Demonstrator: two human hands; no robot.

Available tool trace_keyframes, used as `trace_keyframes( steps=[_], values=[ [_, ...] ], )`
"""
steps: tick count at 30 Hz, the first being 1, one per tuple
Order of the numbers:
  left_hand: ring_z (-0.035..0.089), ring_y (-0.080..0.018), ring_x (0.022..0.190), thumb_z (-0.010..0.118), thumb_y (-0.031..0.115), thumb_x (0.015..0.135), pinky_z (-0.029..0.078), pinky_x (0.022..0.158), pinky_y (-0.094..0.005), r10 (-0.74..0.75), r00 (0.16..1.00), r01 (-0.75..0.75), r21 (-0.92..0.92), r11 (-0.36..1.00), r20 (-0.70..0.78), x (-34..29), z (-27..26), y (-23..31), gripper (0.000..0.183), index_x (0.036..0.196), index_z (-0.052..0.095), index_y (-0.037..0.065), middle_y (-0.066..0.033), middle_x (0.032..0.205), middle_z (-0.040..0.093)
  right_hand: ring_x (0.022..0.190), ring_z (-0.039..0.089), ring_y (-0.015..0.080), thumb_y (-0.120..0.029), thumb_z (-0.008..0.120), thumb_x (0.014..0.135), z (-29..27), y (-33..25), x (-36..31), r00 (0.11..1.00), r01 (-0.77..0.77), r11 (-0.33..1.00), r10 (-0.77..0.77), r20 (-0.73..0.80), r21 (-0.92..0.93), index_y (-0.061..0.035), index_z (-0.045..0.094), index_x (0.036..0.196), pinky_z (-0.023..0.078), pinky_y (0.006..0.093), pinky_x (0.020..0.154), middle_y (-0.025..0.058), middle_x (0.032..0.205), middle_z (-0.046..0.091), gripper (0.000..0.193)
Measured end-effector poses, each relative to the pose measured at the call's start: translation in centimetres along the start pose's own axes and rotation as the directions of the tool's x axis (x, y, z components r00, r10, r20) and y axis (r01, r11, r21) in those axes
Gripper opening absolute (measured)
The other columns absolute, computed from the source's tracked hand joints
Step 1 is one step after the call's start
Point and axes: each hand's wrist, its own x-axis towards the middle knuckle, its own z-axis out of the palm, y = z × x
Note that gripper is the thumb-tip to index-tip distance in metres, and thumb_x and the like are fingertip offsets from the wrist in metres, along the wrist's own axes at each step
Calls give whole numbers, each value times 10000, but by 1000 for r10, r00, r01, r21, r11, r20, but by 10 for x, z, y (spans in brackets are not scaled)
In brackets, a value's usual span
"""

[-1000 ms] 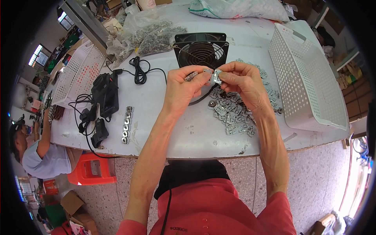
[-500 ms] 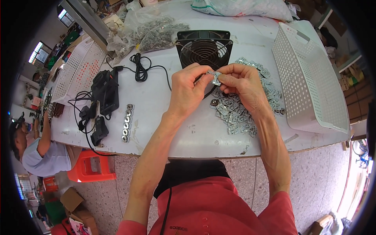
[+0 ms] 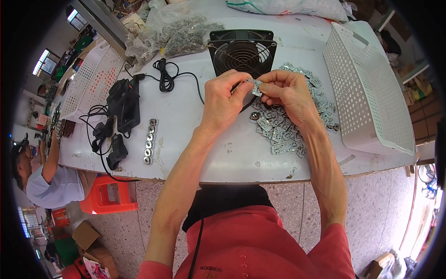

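Over the table, in front of the black fan, my left hand (image 3: 222, 103) and my right hand (image 3: 291, 96) meet at a small silvery metal plate (image 3: 256, 89) with holes. My left thumb and forefinger pinch its left end. The right fingers grip its other side, with the thumb on top. Under and beside my right hand spreads a heap of similar metal plates (image 3: 278, 124). A dark round piece (image 3: 254, 116) lies at the heap's left edge. Left of my left forearm stands a neat column of plates with round pieces on them (image 3: 149, 142).
A black fan (image 3: 242, 52) stands behind my hands. White perforated baskets (image 3: 355, 93) flank the work area. Black power tool parts and cables (image 3: 124, 104) lie at left. Bags of small metal parts (image 3: 188, 37) sit at the back. A co-worker (image 3: 51, 186) is at far left.
My hands stay together on the metal plate, with only a slight shift of fingers and plate. The whole view has moved a little, so the table sits slightly higher in the picture.
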Motion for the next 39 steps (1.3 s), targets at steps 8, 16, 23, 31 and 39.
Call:
trace_keyframes(
  steps=[8,16,23,31,39],
  values=[
    [506,-67,607,620,35,784,406,535,-224,-178,984,178,-127,976,13,0,0,7,95,845,636,-36,-30,694,612,590,571,83,-52,631,762,-2,-2,-2,1000,21,999,-21,-23,27,33,641,879,474,183,565,55,710,624,145],
    [478,-45,601,614,93,805,386,531,-207,-292,956,287,-200,937,4,2,-4,6,148,868,643,-38,-4,660,586,587,560,78,-64,639,756,0,-3,-3,999,35,999,-34,-22,27,30,644,884,470,182,569,48,708,620,159],
    [475,-63,586,623,71,794,377,524,-215,-200,980,198,-125,972,-1,0,-4,10,124,846,636,-41,-23,681,584,587,559,83,-62,636,752,2,-5,-5,1000,24,1000,-24,-16,-5,26,648,878,469,184,569,50,709,618,154],
    [445,-64,568,642,59,795,342,490,-213,59,998,-61,86,994,25,0,-4,8,108,853,636,-33,-6,650,536,578,562,90,-43,634,738,0,-3,-3,999,9,1000,-8,-33,23,44,643,867,473,191,553,67,708,619,156],
    [458,-82,559,631,56,789,351,491,-225,53,998,-55,56,997,30,-1,-4,8,99,815,624,-39,-18,641,549,565,562,91,-33,643,734,-1,-4,-4,1000,-1,999,3,-27,52,45,643,861,482,190,550,72,701,619,148]
  ],
)
